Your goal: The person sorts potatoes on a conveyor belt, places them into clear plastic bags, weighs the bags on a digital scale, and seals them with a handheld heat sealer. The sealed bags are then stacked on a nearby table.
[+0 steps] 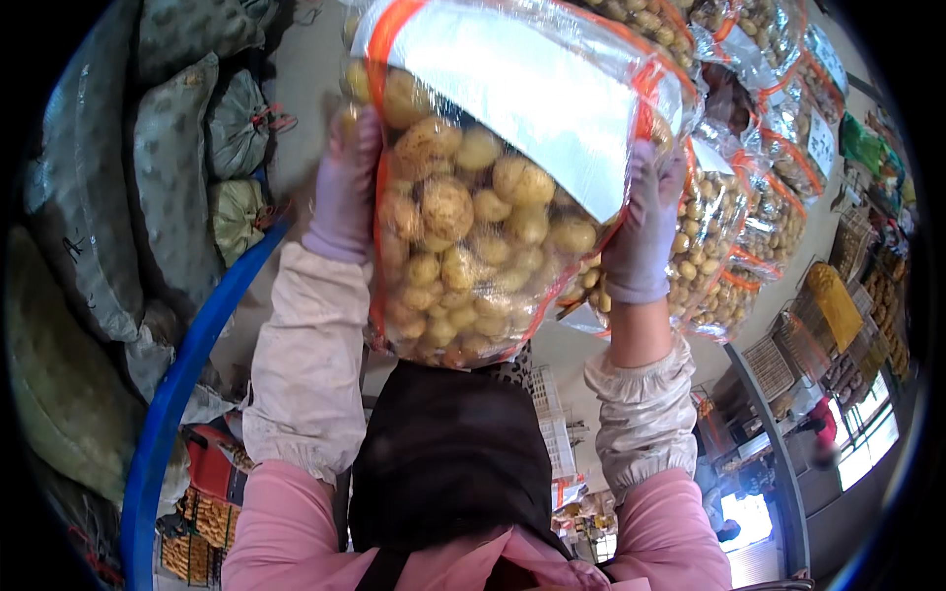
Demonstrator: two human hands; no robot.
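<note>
A large clear plastic bag of potatoes (473, 236), with orange edging and a white panel on its upper part, is held up in front of me at the top centre. My left hand (345, 177), in a lilac glove, grips its left side, fingertips near the upper corner. My right hand (641, 222), also gloved, grips the right side by the orange edge. The bag's lower end lies above my dark apron (443, 453). Just to the right, more bags of potatoes (705, 246) are piled close to my right hand.
Bulging grey-green sacks (168, 187) fill the left, beside a curved blue rail (177, 384). A grey metal post (769, 424) runs down the lower right. Beyond are wire baskets (764, 369), goods and two other people, one in bright pink (820, 428), another (727, 527) near a bright doorway.
</note>
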